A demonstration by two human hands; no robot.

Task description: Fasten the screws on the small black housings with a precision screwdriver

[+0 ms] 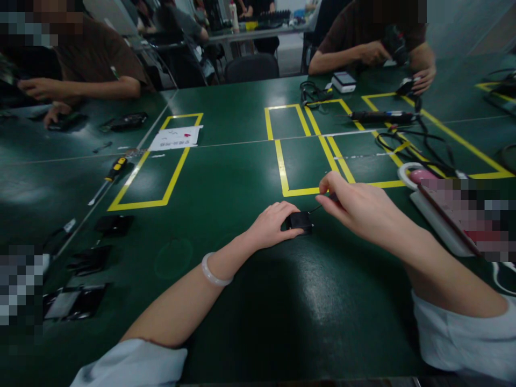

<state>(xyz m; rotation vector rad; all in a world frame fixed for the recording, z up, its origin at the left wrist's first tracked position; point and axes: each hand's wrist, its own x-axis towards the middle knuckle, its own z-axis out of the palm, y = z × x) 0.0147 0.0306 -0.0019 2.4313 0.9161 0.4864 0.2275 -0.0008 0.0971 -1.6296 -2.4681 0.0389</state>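
Note:
My left hand [274,224] is closed round a small black power adapter [300,221] on the green table, thumb on the near side and fingers on the far side. Two short metal pins stick out of the adapter's right side. Just to the right, my right hand [350,203] is raised a little, with thumb and forefinger pinched on a thin dark strip [315,208] that runs down toward the adapter's top right corner. I cannot tell whether this strip is a cable or a slim tool; most of it is hidden in the fingers.
Black parts [114,224] and a bagged item [74,302] lie at left, near a yellow-black screwdriver [116,169]. Yellow tape marks the table [242,166]. A white paper label [176,137], an electric screwdriver [382,116] and cables lie further back. Two people work opposite.

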